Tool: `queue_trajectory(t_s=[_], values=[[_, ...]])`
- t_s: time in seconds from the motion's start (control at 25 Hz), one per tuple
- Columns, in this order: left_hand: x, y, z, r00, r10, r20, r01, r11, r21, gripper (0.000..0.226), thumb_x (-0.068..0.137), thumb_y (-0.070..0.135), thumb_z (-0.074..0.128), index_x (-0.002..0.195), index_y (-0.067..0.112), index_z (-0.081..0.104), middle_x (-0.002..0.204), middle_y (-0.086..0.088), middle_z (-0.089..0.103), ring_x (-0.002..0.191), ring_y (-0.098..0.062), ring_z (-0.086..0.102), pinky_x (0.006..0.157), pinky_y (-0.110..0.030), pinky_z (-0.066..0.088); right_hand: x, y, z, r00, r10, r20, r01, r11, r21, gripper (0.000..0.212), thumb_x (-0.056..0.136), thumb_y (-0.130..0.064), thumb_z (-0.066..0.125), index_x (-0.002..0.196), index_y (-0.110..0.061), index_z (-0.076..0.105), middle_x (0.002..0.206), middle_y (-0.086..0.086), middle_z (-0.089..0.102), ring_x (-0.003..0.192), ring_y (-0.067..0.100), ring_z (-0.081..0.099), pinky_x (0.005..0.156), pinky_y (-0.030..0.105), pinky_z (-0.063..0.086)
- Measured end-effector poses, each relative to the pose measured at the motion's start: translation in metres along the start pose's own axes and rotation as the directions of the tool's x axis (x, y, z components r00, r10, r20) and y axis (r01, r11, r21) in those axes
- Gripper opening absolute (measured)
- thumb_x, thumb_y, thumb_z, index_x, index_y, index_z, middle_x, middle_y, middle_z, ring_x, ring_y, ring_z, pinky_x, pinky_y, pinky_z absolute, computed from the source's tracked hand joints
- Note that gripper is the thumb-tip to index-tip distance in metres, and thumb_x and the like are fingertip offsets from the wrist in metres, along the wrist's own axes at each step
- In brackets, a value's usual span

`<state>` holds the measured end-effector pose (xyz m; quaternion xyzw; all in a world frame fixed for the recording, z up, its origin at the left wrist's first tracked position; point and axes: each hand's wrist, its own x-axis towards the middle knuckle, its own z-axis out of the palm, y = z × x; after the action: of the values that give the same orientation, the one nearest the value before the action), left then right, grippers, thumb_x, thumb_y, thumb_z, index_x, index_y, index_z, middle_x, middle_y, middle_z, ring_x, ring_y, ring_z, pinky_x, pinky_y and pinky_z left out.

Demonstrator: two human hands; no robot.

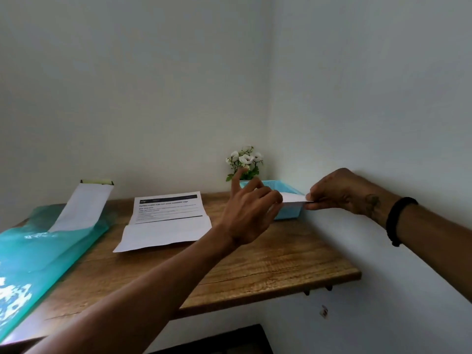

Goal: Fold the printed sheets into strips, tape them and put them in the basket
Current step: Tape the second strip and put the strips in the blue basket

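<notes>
A folded white paper strip (293,198) hangs over the light blue basket (288,213) at the table's back right. My left hand (249,213) pinches its left end, index finger raised. My right hand (342,192) pinches its right end. A printed sheet (166,221) with creases lies flat mid-table. Another white sheet (81,205) leans at the back left.
A wooden table (268,264) sits in a wall corner, its right edge free. Teal plastic sheeting (38,251) covers the left side. A small pot of white flowers (245,162) stands behind the basket. A tape dispenser (97,182) peeks out behind the leaning sheet.
</notes>
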<state>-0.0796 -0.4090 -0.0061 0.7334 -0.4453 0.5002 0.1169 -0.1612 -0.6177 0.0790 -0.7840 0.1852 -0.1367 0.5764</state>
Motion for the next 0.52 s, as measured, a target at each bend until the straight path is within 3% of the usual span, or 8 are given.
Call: queue_trajectory(t_s=[0.12, 0.2, 0.28, 0.4, 0.52], values=[[-0.002, -0.006, 0.006, 0.999, -0.038, -0.026, 0.038, 0.999, -0.005, 0.009, 0.098, 0.036, 0.067, 0.103, 0.03, 0.07, 0.109, 0.003, 0.078, 0.106, -0.019, 0.066, 0.119, -0.056, 0.024, 0.007, 0.008, 0.002, 0.978, -0.206, 0.012, 0.201, 0.933, -0.298, 0.017, 0.085, -0.008, 0.081, 0.099, -0.001, 0.075, 0.1, 0.016, 0.074, 0.088, 0.028, 0.076, 0.076, 0.04, 0.065], [0.0, -0.011, 0.009, 0.995, -0.092, -0.043, 0.091, 0.996, -0.01, 0.01, 0.098, 0.038, 0.067, 0.102, 0.029, 0.07, 0.107, 0.004, 0.078, 0.105, -0.02, 0.067, 0.118, -0.055, 0.024, 0.01, 0.012, 0.0, 0.91, -0.401, 0.103, 0.393, 0.757, -0.522, 0.02, 0.083, -0.028, 0.084, 0.099, -0.015, 0.078, 0.101, -0.001, 0.074, 0.095, 0.016, 0.071, 0.078, 0.035, 0.062], [0.005, -0.014, 0.013, 0.992, -0.119, -0.033, 0.119, 0.993, -0.013, 0.009, 0.097, 0.038, 0.067, 0.1, 0.03, 0.069, 0.105, 0.005, 0.078, 0.105, -0.02, 0.067, 0.118, -0.056, 0.025, 0.012, 0.015, -0.001, 0.82, -0.536, 0.2, 0.51, 0.525, -0.682, 0.021, 0.084, -0.03, 0.084, 0.102, -0.021, 0.079, 0.105, -0.005, 0.07, 0.097, 0.013, 0.066, 0.079, 0.029, 0.054], [0.009, -0.016, 0.018, 0.994, -0.109, 0.0, 0.109, 0.994, 0.02, 0.009, 0.097, 0.038, 0.066, 0.101, 0.031, 0.07, 0.107, 0.006, 0.078, 0.108, -0.02, 0.066, 0.119, -0.059, 0.024, 0.02, 0.019, 0.002, 0.71, -0.654, 0.261, 0.533, 0.258, -0.806, 0.012, 0.093, -0.022, 0.07, 0.103, -0.024, 0.076, 0.114, 0.001, 0.072, 0.098, 0.021, 0.065, 0.077, 0.033, 0.055], [0.012, -0.019, 0.024, 0.995, -0.101, -0.002, 0.101, 0.994, 0.042, 0.01, 0.098, 0.038, 0.065, 0.101, 0.031, 0.071, 0.108, 0.006, 0.078, 0.108, -0.02, 0.065, 0.12, -0.057, 0.022, 0.024, 0.02, 0.008, 0.674, -0.679, 0.293, 0.48, 0.1, -0.872, 0.015, 0.098, -0.022, 0.06, 0.106, -0.024, 0.073, 0.112, 0.001, 0.07, 0.099, 0.022, 0.063, 0.072, 0.034, 0.051]])
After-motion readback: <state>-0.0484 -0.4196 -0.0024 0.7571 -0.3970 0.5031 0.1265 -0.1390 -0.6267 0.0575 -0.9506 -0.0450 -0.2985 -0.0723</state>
